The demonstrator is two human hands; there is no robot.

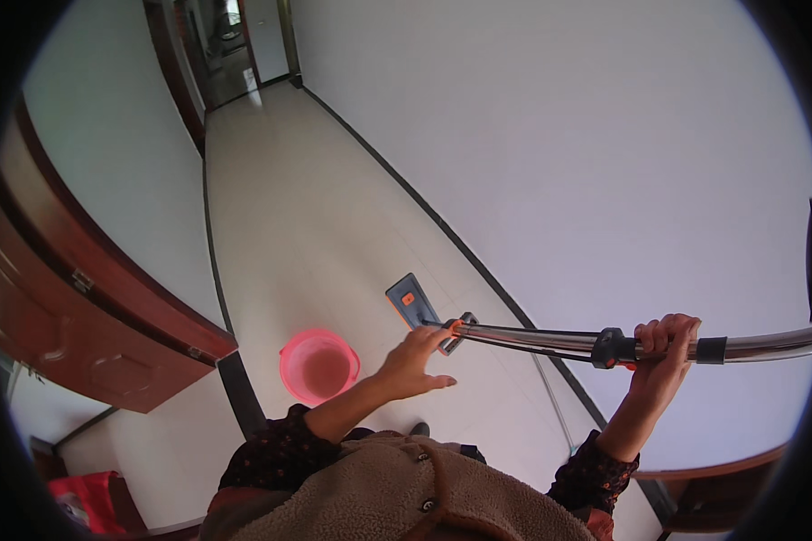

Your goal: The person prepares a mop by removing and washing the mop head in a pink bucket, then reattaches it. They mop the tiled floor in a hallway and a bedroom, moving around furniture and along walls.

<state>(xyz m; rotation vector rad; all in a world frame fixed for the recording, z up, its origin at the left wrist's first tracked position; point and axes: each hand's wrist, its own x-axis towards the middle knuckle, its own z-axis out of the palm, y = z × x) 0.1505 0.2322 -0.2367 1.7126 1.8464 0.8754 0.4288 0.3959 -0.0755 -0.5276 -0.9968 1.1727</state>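
A flat mop with a long metal handle is held up across the right of the view. My right hand is wrapped round the handle, just beyond a black clamp. At the handle's lower end is a dark grey rectangular mop head with an orange patch. My left hand is beside the black and orange fitting near the head, its fingers stretched out and its thumb apart. Whether its fingertips touch the fitting I cannot tell.
A pink bucket stands on the pale tiled floor, left of my left hand. A reddish-brown wooden door stands at the left. A white wall with dark skirting runs along the right. Behind the handle, a thin pole slants near the skirting.
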